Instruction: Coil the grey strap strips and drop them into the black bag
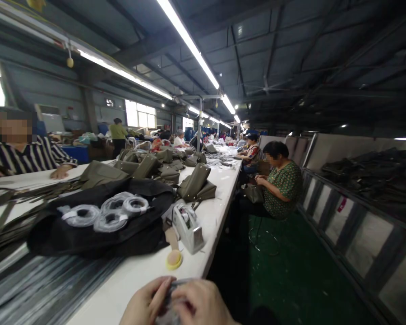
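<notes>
At the bottom centre, my left hand [148, 301] and my right hand [201, 301] are close together at the white table's near edge. Both have curled fingers around a greyish, see-through piece [171, 316], mostly hidden by the fingers and blurred. Just beyond them on the white table [122, 289] lies a round yellow-rimmed item [173, 260]. Behind it stands a grey tape dispenser [189, 230]. Several coils of clear tubing [111, 220] rest on a black cloth [67, 241] to the left.
Olive bags [194, 180] are heaped along the table. Dark strips [54, 284] lie at the near left. A person in stripes [30, 155] is across the table; another in patterned green [284, 189] sits at right, holding a bag. A framed bin [352, 212] stands far right.
</notes>
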### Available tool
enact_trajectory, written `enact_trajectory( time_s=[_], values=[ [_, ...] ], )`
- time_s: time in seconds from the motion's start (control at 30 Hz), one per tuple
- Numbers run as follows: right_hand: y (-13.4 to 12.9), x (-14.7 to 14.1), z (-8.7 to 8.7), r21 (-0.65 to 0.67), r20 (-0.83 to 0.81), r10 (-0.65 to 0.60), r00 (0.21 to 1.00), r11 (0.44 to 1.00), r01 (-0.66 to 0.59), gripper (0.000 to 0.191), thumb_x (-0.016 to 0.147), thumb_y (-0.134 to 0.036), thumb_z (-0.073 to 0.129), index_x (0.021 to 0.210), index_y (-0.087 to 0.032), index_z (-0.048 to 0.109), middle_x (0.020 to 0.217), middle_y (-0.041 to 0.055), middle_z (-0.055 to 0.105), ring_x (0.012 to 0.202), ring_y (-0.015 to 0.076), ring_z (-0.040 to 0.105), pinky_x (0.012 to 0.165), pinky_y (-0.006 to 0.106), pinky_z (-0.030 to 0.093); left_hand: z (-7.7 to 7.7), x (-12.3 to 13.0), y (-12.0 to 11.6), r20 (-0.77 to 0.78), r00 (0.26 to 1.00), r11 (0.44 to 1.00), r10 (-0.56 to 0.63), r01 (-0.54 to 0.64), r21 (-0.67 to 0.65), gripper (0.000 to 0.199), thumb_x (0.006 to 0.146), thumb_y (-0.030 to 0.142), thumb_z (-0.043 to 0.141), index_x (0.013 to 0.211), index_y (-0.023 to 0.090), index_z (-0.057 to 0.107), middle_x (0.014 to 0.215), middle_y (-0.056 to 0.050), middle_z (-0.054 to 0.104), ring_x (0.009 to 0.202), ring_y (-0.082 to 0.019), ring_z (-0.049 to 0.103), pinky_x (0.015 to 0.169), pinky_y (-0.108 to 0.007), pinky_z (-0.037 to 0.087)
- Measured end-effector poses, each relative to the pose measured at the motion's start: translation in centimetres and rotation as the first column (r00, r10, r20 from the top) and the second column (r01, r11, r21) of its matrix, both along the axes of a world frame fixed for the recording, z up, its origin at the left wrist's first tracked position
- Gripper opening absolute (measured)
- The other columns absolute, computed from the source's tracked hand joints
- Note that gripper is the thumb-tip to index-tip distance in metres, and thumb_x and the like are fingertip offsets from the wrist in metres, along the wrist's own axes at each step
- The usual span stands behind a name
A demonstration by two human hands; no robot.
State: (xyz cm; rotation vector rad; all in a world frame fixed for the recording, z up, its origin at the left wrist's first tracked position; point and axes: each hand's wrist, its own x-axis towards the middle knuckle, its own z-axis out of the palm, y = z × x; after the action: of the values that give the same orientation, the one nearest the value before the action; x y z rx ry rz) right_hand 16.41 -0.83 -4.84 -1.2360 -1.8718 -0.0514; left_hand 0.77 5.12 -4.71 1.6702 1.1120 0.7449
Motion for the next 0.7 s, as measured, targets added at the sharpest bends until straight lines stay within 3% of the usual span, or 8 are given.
enact_trajectory(
  time_s=[0.07, 0.13, 0.23, 0.37, 0.47, 0.57, 0.63, 0.7],
  values=[
    [-0.5, 0.7, 1.2, -0.089, -0.147, -0.029, 0.989, 0.996, 0.016, 0.013, 0.074, -0.017, 0.063, 0.083, -0.022, 0.070, 0.076, 0.0021, 0.072, 0.071, 0.0191, 0.067, 0.068, 0.028, 0.052, 1.0, 0.6, -1.5, 0.029, 0.998, 0.998, -0.064, 0.063, 0.023, 0.051, 0.078, 0.065, 0.047, 0.072, 0.018, 0.066, 0.066, -0.003, 0.065, 0.063, -0.018, 0.059, 0.059, -0.025, 0.050],
    [-0.4, 1.7, 1.9, -0.204, -0.308, -0.025, 0.951, 0.978, -0.040, 0.006, 0.077, -0.024, 0.065, 0.076, -0.020, 0.069, 0.072, 0.0032, 0.070, 0.068, 0.0173, 0.063, 0.066, 0.027, 0.051, 1.6, 1.1, -2.5, 0.055, 0.992, 0.992, -0.116, 0.113, 0.056, 0.051, 0.083, 0.061, 0.045, 0.069, 0.016, 0.063, 0.061, -0.002, 0.059, 0.060, -0.016, 0.056, 0.058, -0.023, 0.047],
    [0.6, 3.2, 1.5, -0.375, -0.610, -0.041, 0.791, 0.895, -0.242, 0.017, 0.073, -0.033, 0.072, 0.075, -0.017, 0.067, 0.068, 0.0017, 0.067, 0.061, 0.0144, 0.060, 0.059, 0.025, 0.049, 1.8, 1.6, -3.3, 0.067, 0.982, 0.982, -0.177, 0.171, 0.085, 0.044, 0.088, 0.052, 0.045, 0.072, 0.015, 0.063, 0.064, -0.001, 0.059, 0.060, -0.014, 0.055, 0.058, -0.021, 0.044],
    [1.1, 4.4, 0.5, -0.474, -0.699, -0.108, 0.707, 0.810, -0.345, 0.034, 0.071, -0.048, 0.072, 0.078, -0.014, 0.066, 0.063, -0.0002, 0.064, 0.056, 0.0124, 0.057, 0.054, 0.023, 0.046, 2.4, 1.8, -4.0, -0.060, 0.987, 0.951, -0.149, 0.160, 0.263, 0.029, 0.086, 0.038, 0.054, 0.075, 0.017, 0.070, 0.068, -0.002, 0.063, 0.065, -0.013, 0.056, 0.063, -0.020, 0.042],
    [0.8, 4.7, 0.5, -0.580, -0.727, -0.162, 0.668, 0.665, -0.470, 0.048, 0.078, -0.061, 0.059, 0.073, -0.013, 0.066, 0.059, 0.0005, 0.062, 0.055, 0.0125, 0.056, 0.052, 0.023, 0.044, 3.1, 1.9, -4.8, -0.139, 0.978, 0.894, -0.158, 0.201, 0.399, 0.024, 0.087, 0.034, 0.054, 0.082, 0.021, 0.074, 0.071, -0.002, 0.063, 0.065, -0.013, 0.056, 0.064, -0.021, 0.042],
    [0.2, 4.5, 0.6, -0.583, -0.790, -0.143, 0.596, 0.477, -0.658, 0.044, 0.072, -0.056, 0.068, 0.069, -0.013, 0.065, 0.060, 0.0000, 0.062, 0.055, 0.0112, 0.056, 0.054, 0.021, 0.044, 3.4, 2.1, -5.5, -0.128, 0.963, 0.871, -0.239, 0.271, 0.410, 0.025, 0.089, 0.035, 0.052, 0.090, 0.023, 0.075, 0.076, -0.004, 0.064, 0.069, -0.013, 0.058, 0.066, -0.022, 0.044],
    [-0.2, 4.2, 0.6, -0.535, -0.834, -0.167, 0.526, 0.478, -0.697, 0.036, 0.065, -0.046, 0.077, 0.072, -0.013, 0.065, 0.062, -0.0012, 0.063, 0.052, 0.0095, 0.054, 0.051, 0.020, 0.042, 3.5, 2.3, -5.8, -0.087, 0.963, 0.870, -0.254, 0.267, 0.415, 0.024, 0.090, 0.034, 0.053, 0.090, 0.024, 0.075, 0.082, -0.005, 0.063, 0.076, -0.014, 0.059, 0.072, -0.023, 0.046],
    [-0.4, 3.9, 0.7, -0.490, -0.857, -0.183, 0.482, 0.583, -0.649, 0.031, 0.062, -0.039, 0.080, 0.073, -0.015, 0.064, 0.063, -0.0022, 0.062, 0.051, 0.0087, 0.052, 0.049, 0.019, 0.040, 3.7, 2.4, -6.0, -0.047, 0.975, 0.874, -0.219, 0.217, 0.434, 0.021, 0.088, 0.033, 0.056, 0.088, 0.025, 0.075, 0.089, -0.006, 0.061, 0.085, -0.016, 0.059, 0.078, -0.025, 0.047]
  ],
)
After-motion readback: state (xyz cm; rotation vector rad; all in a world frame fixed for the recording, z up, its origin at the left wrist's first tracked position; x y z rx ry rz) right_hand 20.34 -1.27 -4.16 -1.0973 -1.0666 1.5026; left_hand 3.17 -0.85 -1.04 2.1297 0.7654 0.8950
